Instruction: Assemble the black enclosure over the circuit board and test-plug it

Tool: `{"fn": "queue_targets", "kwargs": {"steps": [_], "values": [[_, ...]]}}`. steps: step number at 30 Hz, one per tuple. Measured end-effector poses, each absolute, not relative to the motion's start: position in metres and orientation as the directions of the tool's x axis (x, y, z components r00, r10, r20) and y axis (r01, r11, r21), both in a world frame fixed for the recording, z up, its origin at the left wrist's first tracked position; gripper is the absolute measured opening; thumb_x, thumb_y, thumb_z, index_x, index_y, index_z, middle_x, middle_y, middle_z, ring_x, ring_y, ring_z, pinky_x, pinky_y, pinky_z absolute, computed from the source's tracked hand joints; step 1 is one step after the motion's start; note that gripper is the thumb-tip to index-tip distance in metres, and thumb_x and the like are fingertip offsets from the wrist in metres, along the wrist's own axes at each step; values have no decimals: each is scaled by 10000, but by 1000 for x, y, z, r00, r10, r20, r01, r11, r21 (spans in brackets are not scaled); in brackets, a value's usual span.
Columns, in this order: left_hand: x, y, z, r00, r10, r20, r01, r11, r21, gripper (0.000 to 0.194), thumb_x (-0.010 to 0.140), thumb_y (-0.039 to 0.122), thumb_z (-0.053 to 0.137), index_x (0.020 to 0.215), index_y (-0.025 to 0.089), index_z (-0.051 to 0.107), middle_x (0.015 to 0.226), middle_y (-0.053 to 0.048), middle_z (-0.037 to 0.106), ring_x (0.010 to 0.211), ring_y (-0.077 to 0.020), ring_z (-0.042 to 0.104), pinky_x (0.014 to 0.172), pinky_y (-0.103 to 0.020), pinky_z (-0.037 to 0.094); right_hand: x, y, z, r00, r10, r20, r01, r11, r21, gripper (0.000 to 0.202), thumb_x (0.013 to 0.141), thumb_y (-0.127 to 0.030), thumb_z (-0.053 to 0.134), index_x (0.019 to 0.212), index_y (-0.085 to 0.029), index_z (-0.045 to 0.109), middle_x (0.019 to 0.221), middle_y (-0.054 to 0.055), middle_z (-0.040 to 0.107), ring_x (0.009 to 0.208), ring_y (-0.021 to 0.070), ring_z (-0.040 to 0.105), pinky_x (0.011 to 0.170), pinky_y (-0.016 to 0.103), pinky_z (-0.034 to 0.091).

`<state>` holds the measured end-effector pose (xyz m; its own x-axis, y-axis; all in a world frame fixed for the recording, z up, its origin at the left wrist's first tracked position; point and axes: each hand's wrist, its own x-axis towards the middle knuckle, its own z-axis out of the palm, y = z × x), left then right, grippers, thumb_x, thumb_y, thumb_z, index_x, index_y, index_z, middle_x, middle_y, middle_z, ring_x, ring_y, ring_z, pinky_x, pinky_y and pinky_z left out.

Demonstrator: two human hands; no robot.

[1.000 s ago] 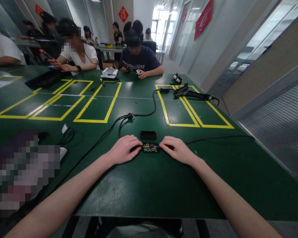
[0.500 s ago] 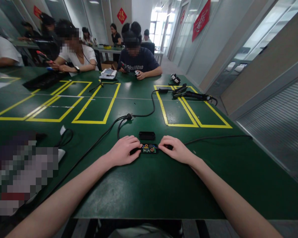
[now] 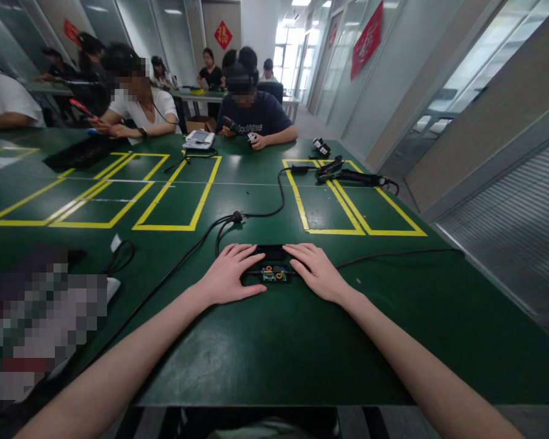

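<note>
A small circuit board in a black tray-like case (image 3: 275, 274) lies on the green table between my hands, with cables running out at both sides. Just behind it is a black cover (image 3: 271, 252). My left hand (image 3: 231, 274) has its fingers spread, the fingertips at the cover's left end and the thumb stretched out below the board. At the cover's right end are the outstretched fingertips of my right hand (image 3: 318, 271). The cover still rests on or very near the table.
Black cables with a plug (image 3: 236, 216) cross the table. Yellow tape rectangles (image 3: 194, 207) mark its far part. Black tools (image 3: 354, 177) lie at the back right. A blurred item (image 3: 41, 329) is at the left. Several people sit beyond.
Both hands have moved from the ends of the circuit board case forward to the ends of the black cover. Their pinched fingers have spread out.
</note>
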<state>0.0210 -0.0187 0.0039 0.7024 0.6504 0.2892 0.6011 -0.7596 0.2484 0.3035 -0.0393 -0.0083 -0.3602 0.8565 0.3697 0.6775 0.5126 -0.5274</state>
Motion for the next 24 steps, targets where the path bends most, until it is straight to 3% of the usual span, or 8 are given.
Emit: {"fn": "queue_targets", "kwargs": {"steps": [3, 11, 24], "values": [[20, -18, 1, 703, 634, 323, 570, -774, 278, 610, 884, 525, 732, 1390, 203, 623, 1411, -157, 653, 1314, -318, 610, 1130, -524, 458, 301, -40, -9, -356, 850, 388, 591, 526, -611, 286, 1009, -252, 525, 1191, -258, 746, 1187, 87, 755, 1115, 255, 673, 1003, 472, 536], [17, -18, -1, 682, 613, 398, 501, -789, 357, 869, 836, 442, 803, 1571, 216, 399, 1425, -143, 650, 1243, -283, 685, 1042, -426, 567, 293, -44, -9, -163, 924, 346, 378, 382, -843, 256, 896, -296, 696, 1135, -217, 741, 986, 66, 745, 875, 204, 731, 869, 385, 625], [18, -20, -1, 672, 641, 372, 509, -764, 396, 866, 838, 422, 804, 1577, 228, 395, 1370, -131, 690, 1162, -274, 727, 972, -387, 595, 294, -41, -14, -120, 956, 269, 275, 293, -916, 336, 848, -405, 777, 1135, -231, 762, 978, 46, 679, 866, 173, 707, 835, 352, 658]]}}
